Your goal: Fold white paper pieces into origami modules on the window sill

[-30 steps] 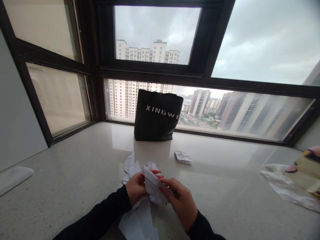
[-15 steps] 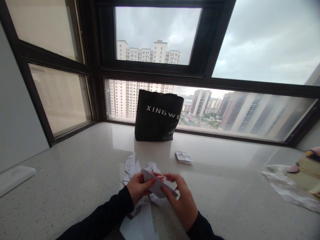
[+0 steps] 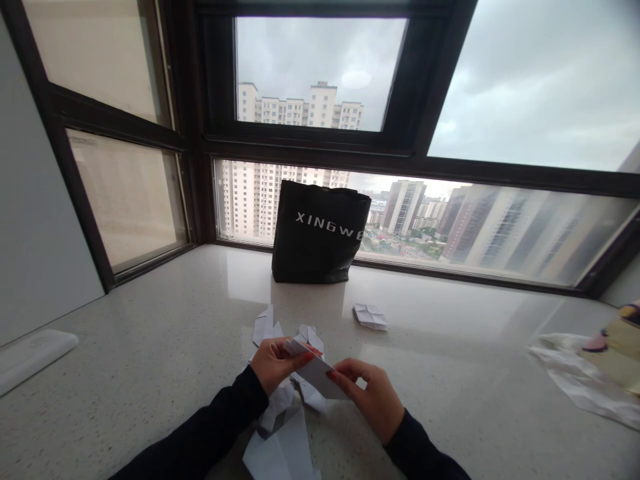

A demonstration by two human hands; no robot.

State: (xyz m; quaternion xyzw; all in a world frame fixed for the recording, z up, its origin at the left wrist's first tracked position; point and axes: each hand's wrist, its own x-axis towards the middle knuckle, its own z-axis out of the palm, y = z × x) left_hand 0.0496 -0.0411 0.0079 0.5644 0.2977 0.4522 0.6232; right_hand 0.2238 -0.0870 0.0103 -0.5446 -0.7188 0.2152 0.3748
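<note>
Between my hands is a folded sheet of white paper (image 3: 320,379), tilted and held above the countertop. My left hand (image 3: 274,363) pinches its upper left end, thumb on the near face and fingers behind. At the right end, my right hand (image 3: 371,393) grips the edge between thumb and fingers. Below and behind my hands lie several folded white paper pieces (image 3: 283,450), partly covered by my hands. A small flat stack of folded paper (image 3: 371,317) sits apart, farther back to the right.
A black bag (image 3: 320,237) with white lettering stands by the window on the speckled countertop (image 3: 165,360). A white flat object (image 3: 37,360) lies at the left. On the right are a crumpled white sheet or bag (image 3: 580,380) and a patterned yellowish item (image 3: 623,347).
My right fingers, spread over the paper before, have closed on its right end. My left hand keeps its hold. The whole view has shifted slightly.
</note>
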